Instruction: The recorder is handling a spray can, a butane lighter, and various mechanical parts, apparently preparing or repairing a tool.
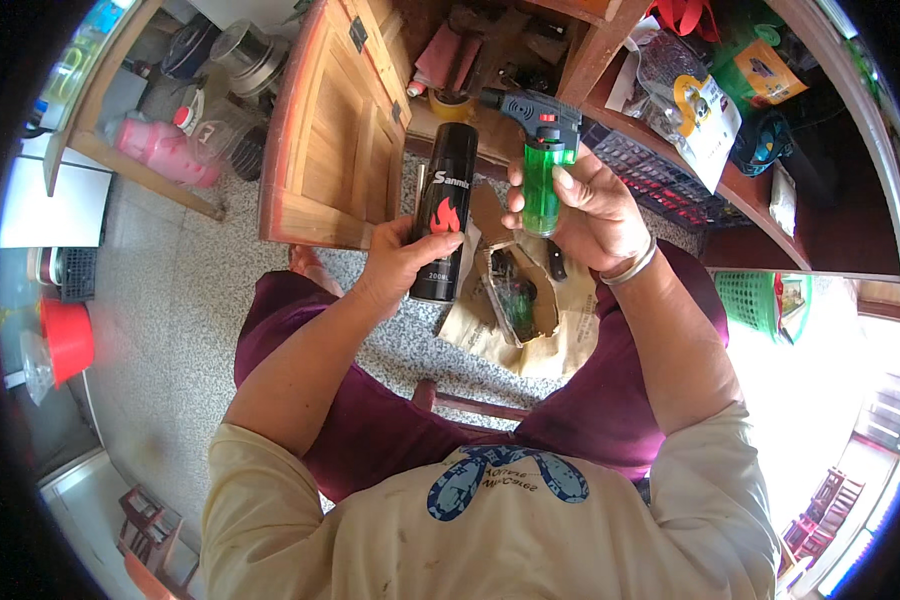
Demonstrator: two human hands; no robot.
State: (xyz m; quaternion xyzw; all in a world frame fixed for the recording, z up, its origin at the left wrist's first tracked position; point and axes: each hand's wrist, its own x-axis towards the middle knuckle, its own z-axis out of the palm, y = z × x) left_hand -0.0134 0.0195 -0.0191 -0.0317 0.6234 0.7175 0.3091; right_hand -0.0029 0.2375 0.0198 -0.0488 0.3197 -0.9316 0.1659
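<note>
Evidently both grips are occupied. The left grip (395, 262) is closed around the lower half of a tall black can (448, 220) marked with a red flame, its thumb lying across the front; the can stands nearly upright, cap end uppermost. The right grip (590, 212) holds a torch lighter (543, 190) by its transparent green body, thumb on the near face, with the black head projecting above the fingers and toward the can. Can and lighter are held side by side, apart from each other. A bangle (632, 266) sits on the wrist just behind the right grip.

Below and between the two grips, an opened cardboard box (548, 315) rests on brown paper (575, 345) on the speckled floor (180, 300). Its contents are dark and partly green; they are too shadowed to be identified with confidence. A dark-handled item (557, 262) lies just beside the box, under the right grip.

Beyond the left grip, a wooden cupboard door (320, 140) stands open. Beyond the right grip are a dark plastic crate (660, 185) and, farther right, a green basket (745, 300). Well to the left of the left grip are a pink container (165, 150) and a red bucket (67, 340).
</note>
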